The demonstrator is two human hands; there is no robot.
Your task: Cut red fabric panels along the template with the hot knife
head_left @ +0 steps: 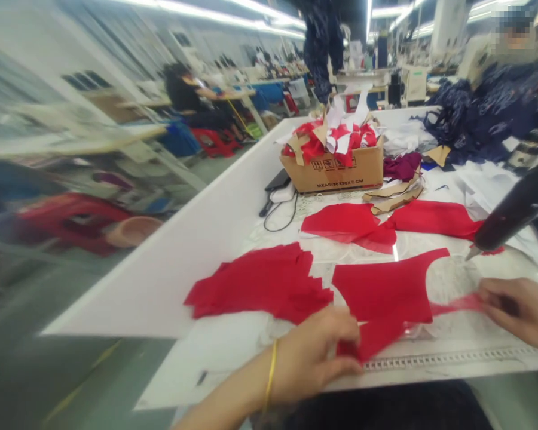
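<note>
The left hand (314,358) and right hand (515,313) have their grips clamped on one red fabric piece (381,292) on the counter (130,304); more red pieces (332,140) lie in the cardboard carton (332,173).

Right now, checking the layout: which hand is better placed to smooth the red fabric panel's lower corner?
Probably the left hand: its fingers touch that corner, while the right hand is at a thin red strip farther off.

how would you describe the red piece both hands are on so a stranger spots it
On the long white table, below the cardboard box, lie several red fabric pieces. Yours is the nearest red piece on the right, gripped by the left hand. Only it has a thin strip stretched out to the right hand.
</note>
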